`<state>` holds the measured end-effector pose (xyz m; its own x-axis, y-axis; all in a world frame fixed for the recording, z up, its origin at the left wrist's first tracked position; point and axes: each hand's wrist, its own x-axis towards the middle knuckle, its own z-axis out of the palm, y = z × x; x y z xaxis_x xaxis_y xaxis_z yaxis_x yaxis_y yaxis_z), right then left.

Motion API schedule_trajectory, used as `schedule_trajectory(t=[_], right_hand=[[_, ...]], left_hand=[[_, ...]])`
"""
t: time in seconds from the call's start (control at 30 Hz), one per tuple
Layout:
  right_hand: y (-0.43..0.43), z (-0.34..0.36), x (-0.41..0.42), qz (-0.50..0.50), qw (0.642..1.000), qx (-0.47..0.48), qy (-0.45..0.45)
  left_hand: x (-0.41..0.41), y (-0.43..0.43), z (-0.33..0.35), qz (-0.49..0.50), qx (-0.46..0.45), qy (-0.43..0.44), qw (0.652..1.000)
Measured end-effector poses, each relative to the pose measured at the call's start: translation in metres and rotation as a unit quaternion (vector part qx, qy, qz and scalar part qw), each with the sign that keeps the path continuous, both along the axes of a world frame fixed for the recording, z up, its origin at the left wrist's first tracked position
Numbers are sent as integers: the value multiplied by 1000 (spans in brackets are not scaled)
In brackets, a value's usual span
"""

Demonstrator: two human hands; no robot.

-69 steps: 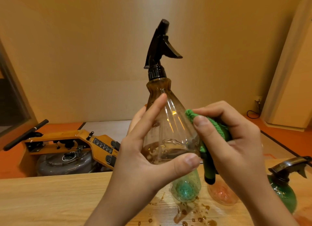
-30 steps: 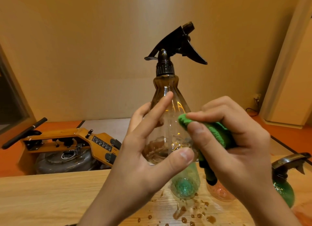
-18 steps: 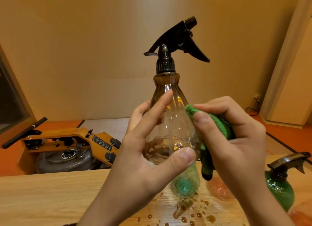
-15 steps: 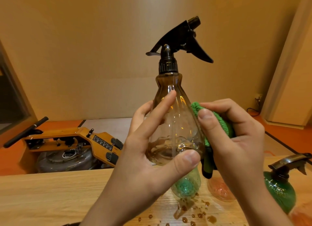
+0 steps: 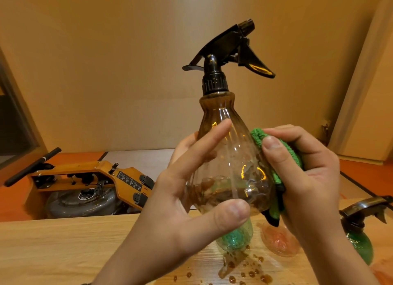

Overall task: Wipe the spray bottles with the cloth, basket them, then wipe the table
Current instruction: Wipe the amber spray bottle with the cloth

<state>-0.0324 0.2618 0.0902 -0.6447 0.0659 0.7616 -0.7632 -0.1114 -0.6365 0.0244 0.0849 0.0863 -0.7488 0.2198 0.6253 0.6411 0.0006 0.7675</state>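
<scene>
My left hand (image 5: 187,212) holds a clear brown spray bottle (image 5: 228,148) upright above the wooden table (image 5: 63,248); its black trigger head (image 5: 231,48) points right. A little brown liquid sits in the bottom of the bottle. My right hand (image 5: 308,184) presses a folded green cloth (image 5: 276,157) against the bottle's right side. Under my hands lie a green bottle (image 5: 236,238) and a pink bottle (image 5: 278,242), both partly hidden. A dark green spray bottle (image 5: 359,240) stands at the right edge.
Brown droplets (image 5: 240,272) are spattered on the table below the held bottle. Beyond the table's far edge, an orange machine with a black handle (image 5: 91,180) sits on the floor. A plain wall stands behind.
The bottle has been turned in my left hand, so the trigger head now points right instead of away. The cloth has rubbed up and down its right side.
</scene>
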Motion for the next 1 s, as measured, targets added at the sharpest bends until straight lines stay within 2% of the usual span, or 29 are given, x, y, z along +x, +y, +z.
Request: schedule_trajectory(t=[0.1, 0.27, 0.43, 0.47, 0.6, 0.77, 0.9, 1.0], right_hand=[[-2, 0, 5, -27, 999, 20, -11], [-6, 3, 14, -56, 988, 123, 78], [-9, -5, 1, -45, 998, 40, -24], [-8, -4, 1, -44, 998, 43, -20], [-6, 1, 9, -40, 990, 106, 90], [-15, -10, 0, -61, 997, 44, 30], [-16, -8, 6, -71, 986, 94, 120], [-16, -9, 5, -71, 990, 70, 95]], left_hand=[[-2, 4, -2, 40, -8, -3, 999], [-2, 2, -3, 108, -30, 6, 994], [-4, 5, -6, 114, -29, 1, 993], [-4, 6, -5, 118, -29, 4, 993], [-3, 3, -4, 151, -39, 22, 988], [-2, 3, -4, 146, -39, 14, 988], [-3, 0, -3, 149, -27, 20, 988], [-3, 1, -3, 142, -33, 20, 989]])
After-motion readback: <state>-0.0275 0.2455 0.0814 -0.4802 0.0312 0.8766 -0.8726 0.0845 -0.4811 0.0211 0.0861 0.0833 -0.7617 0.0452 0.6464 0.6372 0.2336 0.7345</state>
